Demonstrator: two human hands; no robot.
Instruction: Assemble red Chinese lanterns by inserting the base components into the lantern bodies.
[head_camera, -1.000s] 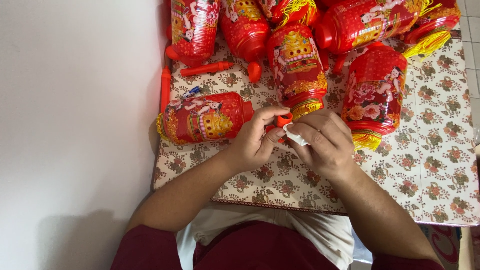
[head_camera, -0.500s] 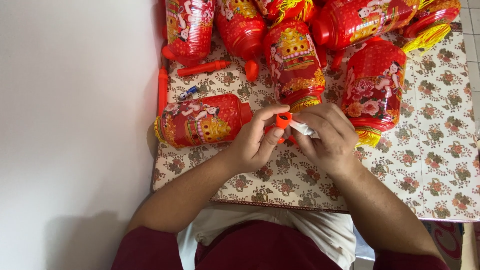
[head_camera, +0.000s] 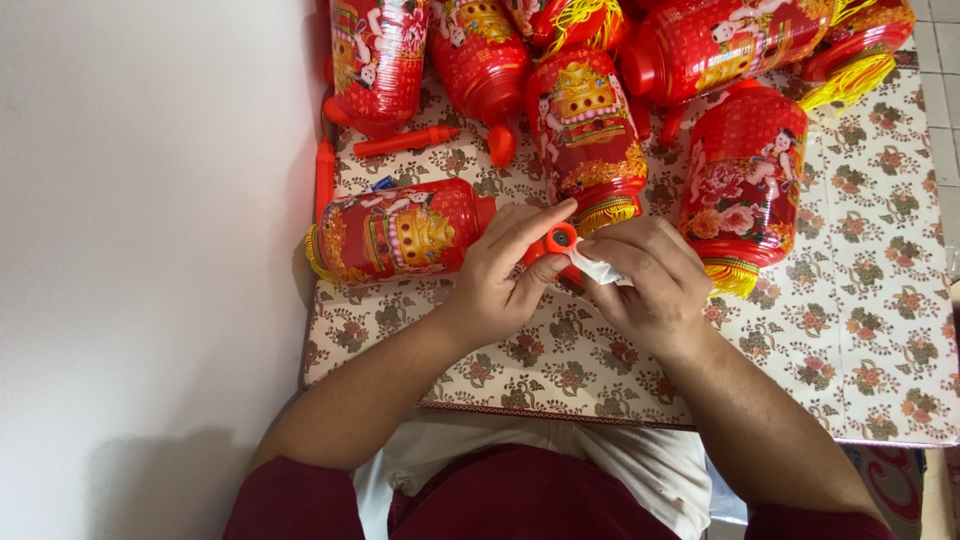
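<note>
**Hands closed on orange fitting at near bench edge**

Change since the two earlier frames: the hands sat slightly lower over the bench and the orange ring was part-hidden behind the fingers. Now the ring faces the camera, its dark centre exposed, and the left forefinger lies extended over it. Judged from this, the fitting has been turned or reseated in the fingers; the work on it is under way, not finished.

Grip, left hand (head_camera: 500, 275): fingers pressed together around the orange ring fitting (head_camera: 560, 240), thumb below, forefinger stretched along the top. Not spread.

Grip, right hand (head_camera: 650, 285): fingers curled inward, pinching a small white scrap (head_camera: 603, 270) just beside the fitting. Whether the scrap touches the fitting cannot be told.

Location: both items are held above the floral-patterned bench (head_camera: 870, 320), in front of the person's torso.

Beyond the hands: a red lantern lying on its side (head_camera: 395, 232) sits just left of the left hand. An upright red lantern (head_camera: 588, 135) stands directly behind the fitting. A loose orange rod (head_camera: 405, 142) lies farther back, among more lanterns.
</note>
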